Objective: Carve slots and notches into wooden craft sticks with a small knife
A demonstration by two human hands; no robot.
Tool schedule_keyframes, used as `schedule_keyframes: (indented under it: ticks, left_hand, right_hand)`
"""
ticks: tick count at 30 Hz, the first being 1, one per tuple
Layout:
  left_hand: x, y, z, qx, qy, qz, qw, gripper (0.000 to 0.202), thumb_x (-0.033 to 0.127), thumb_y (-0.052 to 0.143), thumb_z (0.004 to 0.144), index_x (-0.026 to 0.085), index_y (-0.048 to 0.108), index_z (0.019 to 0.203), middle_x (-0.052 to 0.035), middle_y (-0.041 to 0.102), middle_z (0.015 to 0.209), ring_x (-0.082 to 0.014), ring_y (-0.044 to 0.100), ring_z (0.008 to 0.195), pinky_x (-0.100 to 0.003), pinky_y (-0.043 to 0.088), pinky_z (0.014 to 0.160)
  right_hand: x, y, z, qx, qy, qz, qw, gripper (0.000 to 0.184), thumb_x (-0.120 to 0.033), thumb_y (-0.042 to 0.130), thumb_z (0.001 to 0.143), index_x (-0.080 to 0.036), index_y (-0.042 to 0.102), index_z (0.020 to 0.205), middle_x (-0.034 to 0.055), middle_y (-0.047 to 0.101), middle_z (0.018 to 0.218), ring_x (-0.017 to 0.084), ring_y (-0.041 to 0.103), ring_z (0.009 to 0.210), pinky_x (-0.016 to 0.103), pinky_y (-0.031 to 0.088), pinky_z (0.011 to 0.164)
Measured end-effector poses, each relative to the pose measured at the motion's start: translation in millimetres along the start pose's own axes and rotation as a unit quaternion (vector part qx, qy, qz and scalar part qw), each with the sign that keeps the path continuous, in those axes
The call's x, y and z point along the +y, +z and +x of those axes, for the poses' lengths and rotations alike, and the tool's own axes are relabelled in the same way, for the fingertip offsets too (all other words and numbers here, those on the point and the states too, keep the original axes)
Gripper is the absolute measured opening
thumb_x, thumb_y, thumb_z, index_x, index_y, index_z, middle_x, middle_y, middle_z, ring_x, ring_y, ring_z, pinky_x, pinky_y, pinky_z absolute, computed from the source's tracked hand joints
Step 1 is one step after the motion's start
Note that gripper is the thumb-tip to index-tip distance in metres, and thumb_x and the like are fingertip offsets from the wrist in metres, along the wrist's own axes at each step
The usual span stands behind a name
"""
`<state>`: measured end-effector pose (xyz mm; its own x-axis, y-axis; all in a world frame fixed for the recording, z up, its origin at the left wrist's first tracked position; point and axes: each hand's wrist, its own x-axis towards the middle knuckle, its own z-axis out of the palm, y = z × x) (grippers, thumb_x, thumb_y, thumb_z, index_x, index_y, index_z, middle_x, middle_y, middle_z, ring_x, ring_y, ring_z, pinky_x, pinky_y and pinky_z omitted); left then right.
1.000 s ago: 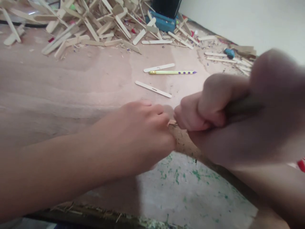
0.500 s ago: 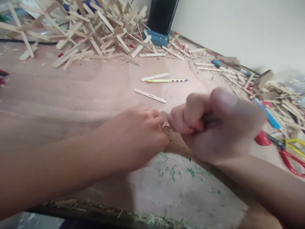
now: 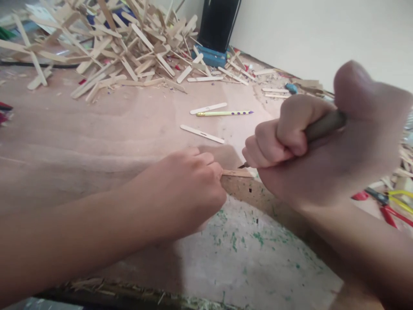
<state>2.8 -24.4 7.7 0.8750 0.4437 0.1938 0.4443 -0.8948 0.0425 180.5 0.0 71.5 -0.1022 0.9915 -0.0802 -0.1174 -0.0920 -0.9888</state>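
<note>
My left hand [image 3: 196,189] is closed and presses a craft stick [image 3: 237,173] flat at the raised edge of the work board. Only the stick's right end shows past my fingers. My right hand [image 3: 309,146] is wrapped round a tool's dull grey-brown handle [image 3: 325,125]. A thin dark tip [image 3: 243,165] comes out below the fist, just above the stick; its exact kind is hidden. Beyond my hands lie a slotted craft stick [image 3: 202,134], another craft stick [image 3: 209,108] and a yellow pencil [image 3: 226,113] with purple spots.
A big heap of craft sticks [image 3: 138,47] covers the back left. Behind stands a black object [image 3: 219,26] on a blue base [image 3: 211,56], by a pale wall. At right are red-and-yellow-handled pliers or cutters [image 3: 387,200] and more sticks. Green scraps [image 3: 232,232] speckle the lower board.
My right hand has risen and moved right, away from my left hand, uncovering the tool's handle, its tip and the stick's end. My left hand stays nearly in place.
</note>
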Motion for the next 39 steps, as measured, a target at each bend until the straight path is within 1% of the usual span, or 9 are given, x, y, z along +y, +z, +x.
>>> schedule_keyframes:
  ticks: [6, 12, 16, 18, 22, 26, 30, 35, 39]
  left_hand:
    - [0, 6.2, -3, 0.023, -0.006, -0.005, 1.000, 0.025, 0.014, 0.056, 0.099, 0.016, 0.079, 0.089, -0.0041, 0.069, 0.079, -0.0178, 0.054, 0.071, -0.036, 0.038, 0.068]
    - [-2, 4.2, -3, 0.025, -0.002, 0.005, 1.000, 0.022, 0.014, 0.058, 0.097, 0.015, 0.078, 0.087, -0.0040, 0.069, 0.078, -0.0185, 0.058, 0.075, -0.035, 0.040, 0.073]
    - [-1, 4.9, -3, 0.039, -0.007, 0.013, 0.999, 0.023, 0.016, 0.058, 0.100, 0.014, 0.079, 0.092, -0.0045, 0.072, 0.083, -0.0172, 0.058, 0.074, -0.033, 0.038, 0.071]
    - [-1, 4.6, -3, 0.043, -0.005, 0.012, 0.999, 0.023, 0.016, 0.058, 0.101, 0.014, 0.079, 0.092, -0.0040, 0.072, 0.082, -0.0170, 0.057, 0.072, -0.034, 0.036, 0.070]
    - [-1, 3.2, -2, 0.027, 0.000, 0.009, 1.000, 0.027, 0.013, 0.057, 0.101, 0.016, 0.076, 0.082, -0.0018, 0.065, 0.074, -0.0171, 0.055, 0.069, -0.034, 0.034, 0.067]
    - [-1, 5.2, -2, 0.042, -0.006, 0.011, 0.999, 0.031, 0.012, 0.053, 0.104, 0.015, 0.075, 0.082, -0.0020, 0.064, 0.074, -0.0168, 0.054, 0.070, -0.033, 0.035, 0.069]
    - [-1, 7.0, -2, 0.041, -0.006, 0.010, 0.999, 0.031, 0.013, 0.053, 0.104, 0.015, 0.077, 0.084, -0.0029, 0.067, 0.077, -0.0175, 0.056, 0.070, -0.034, 0.038, 0.068]
    - [-3, 4.2, 0, 0.046, 0.007, 0.015, 0.999, 0.025, 0.015, 0.060, 0.102, 0.016, 0.079, 0.085, -0.0029, 0.070, 0.075, -0.0175, 0.061, 0.069, -0.034, 0.040, 0.065]
    - [-3, 1.1, 1, 0.034, 0.011, 0.002, 0.999, 0.028, 0.014, 0.058, 0.104, 0.015, 0.079, 0.085, -0.0040, 0.072, 0.075, -0.0179, 0.062, 0.067, -0.035, 0.041, 0.064]
  right_hand:
    - [18, -8, 5, 0.002, 0.000, 0.022, 1.000, 0.085, -0.063, 0.066, 0.103, -0.021, 0.028, 0.040, -0.0026, 0.018, 0.042, 0.012, 0.024, 0.037, 0.035, 0.017, 0.042]
    - [32, -14, 10, -0.017, -0.067, 0.021, 0.997, 0.067, -0.058, 0.076, 0.097, -0.025, 0.044, 0.048, -0.0014, 0.036, 0.046, 0.018, 0.038, 0.044, 0.036, 0.031, 0.048]
    - [29, -17, 13, -0.011, -0.047, 0.037, 0.998, 0.069, -0.045, 0.075, 0.098, -0.024, 0.037, 0.045, -0.0055, 0.020, 0.041, 0.013, 0.020, 0.038, 0.034, 0.017, 0.043]
    - [23, -17, 12, -0.009, -0.026, 0.055, 0.998, 0.073, -0.042, 0.065, 0.106, -0.023, 0.031, 0.044, -0.0063, 0.013, 0.043, 0.011, 0.013, 0.039, 0.033, 0.013, 0.042]
    - [12, -14, 7, -0.030, 0.016, 0.054, 0.998, 0.082, -0.048, 0.038, 0.117, -0.021, 0.026, 0.039, -0.0033, 0.013, 0.040, 0.010, 0.011, 0.037, 0.034, 0.014, 0.040]
    - [10, -9, 3, -0.030, 0.024, 0.021, 0.999, 0.084, -0.036, 0.023, 0.117, -0.021, 0.022, 0.035, -0.0014, 0.009, 0.039, 0.010, 0.009, 0.038, 0.033, 0.015, 0.040]
    - [10, -4, 0, -0.007, 0.016, 0.006, 1.000, 0.081, -0.033, 0.040, 0.113, -0.019, 0.021, 0.035, -0.0022, 0.007, 0.041, 0.009, 0.015, 0.036, 0.034, 0.016, 0.041]
    - [6, 5, -4, -0.015, 0.021, -0.033, 0.999, 0.088, -0.046, 0.073, 0.097, -0.016, 0.014, 0.039, -0.0029, 0.008, 0.041, 0.008, 0.015, 0.034, 0.035, 0.014, 0.041]
    - [5, 5, -8, -0.058, 0.010, -0.078, 0.995, 0.090, -0.061, 0.076, 0.092, -0.018, 0.015, 0.041, -0.0031, 0.010, 0.041, 0.009, 0.016, 0.035, 0.036, 0.016, 0.042]
